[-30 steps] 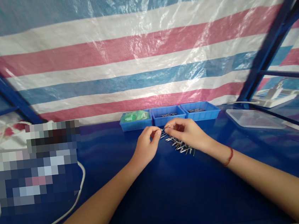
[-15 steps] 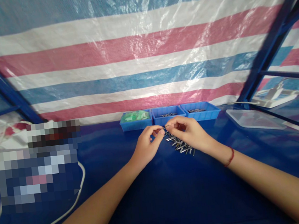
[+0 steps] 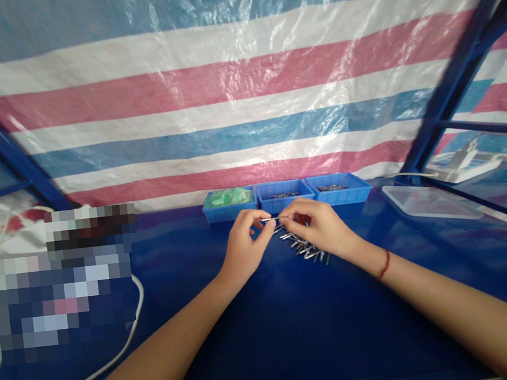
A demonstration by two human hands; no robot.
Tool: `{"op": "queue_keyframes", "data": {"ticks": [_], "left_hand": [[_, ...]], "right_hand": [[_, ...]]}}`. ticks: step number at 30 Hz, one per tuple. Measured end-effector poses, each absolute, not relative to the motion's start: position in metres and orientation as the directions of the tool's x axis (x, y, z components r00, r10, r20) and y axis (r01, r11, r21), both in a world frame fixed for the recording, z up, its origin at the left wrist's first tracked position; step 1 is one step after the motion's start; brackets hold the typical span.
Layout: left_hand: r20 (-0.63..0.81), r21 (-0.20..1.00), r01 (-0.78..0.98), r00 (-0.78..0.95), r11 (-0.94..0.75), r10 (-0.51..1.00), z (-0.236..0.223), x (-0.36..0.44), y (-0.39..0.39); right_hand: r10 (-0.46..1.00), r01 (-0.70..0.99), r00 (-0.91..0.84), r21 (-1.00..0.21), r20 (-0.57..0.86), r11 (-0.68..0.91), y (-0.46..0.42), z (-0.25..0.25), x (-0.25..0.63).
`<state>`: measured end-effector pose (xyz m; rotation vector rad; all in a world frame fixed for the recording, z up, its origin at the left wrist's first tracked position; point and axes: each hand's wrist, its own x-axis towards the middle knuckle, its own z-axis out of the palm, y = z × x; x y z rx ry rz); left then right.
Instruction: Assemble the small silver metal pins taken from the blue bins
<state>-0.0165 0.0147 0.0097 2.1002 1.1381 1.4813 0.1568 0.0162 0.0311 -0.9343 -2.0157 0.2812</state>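
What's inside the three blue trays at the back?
The left blue plastic tray holds green pieces, too small to identify. The middle blue tray and right blue tray hold small grey metal parts. Their bottoms are hidden.

Pile of pins point(image 3: 302, 246) lies before three trays point(image 3: 285, 197) on table point(image 3: 295, 330).

There is just one camera. It sits on the person's head and looks forward and a little down. Both bare arms come in from the bottom edge and meet near the middle, so the left hand point(image 3: 242, 244) and the right hand point(image 3: 321, 226) are quite close to the camera. The blue surface point(image 3: 295, 330) fills the lower half. A striped sheet point(image 3: 225, 96) stands straight ahead and fills the top half. Three blue trays point(image 3: 345, 195) sit at its foot, just behind the hands.
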Motion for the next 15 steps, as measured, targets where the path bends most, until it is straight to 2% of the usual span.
{"op": "queue_keyframes", "data": {"ticks": [4, 8, 12, 15], "left_hand": [[0.664, 0.614, 0.44, 0.163, -0.656, 0.73, 0.008, -0.016, 0.014], [0.635, 0.594, 0.486, 0.207, -0.642, 0.744, 0.004, -0.015, 0.015], [0.555, 0.491, 0.604, 0.339, -0.628, 0.76, 0.0, -0.016, 0.017], [0.487, 0.396, 0.698, 0.391, -0.597, 0.781, -0.001, -0.017, 0.018]], "right_hand": [[0.739, 0.475, -0.397, -0.567, 0.544, 0.673, 0.017, 0.023, 0.154], [0.828, 0.347, -0.326, -0.757, 0.457, 0.554, 0.028, 0.016, 0.157], [0.907, 0.337, 0.064, -0.865, 0.416, 0.373, 0.053, 0.014, 0.182], [0.857, 0.371, 0.317, -0.885, 0.406, 0.282, 0.073, 0.012, 0.213]]}}
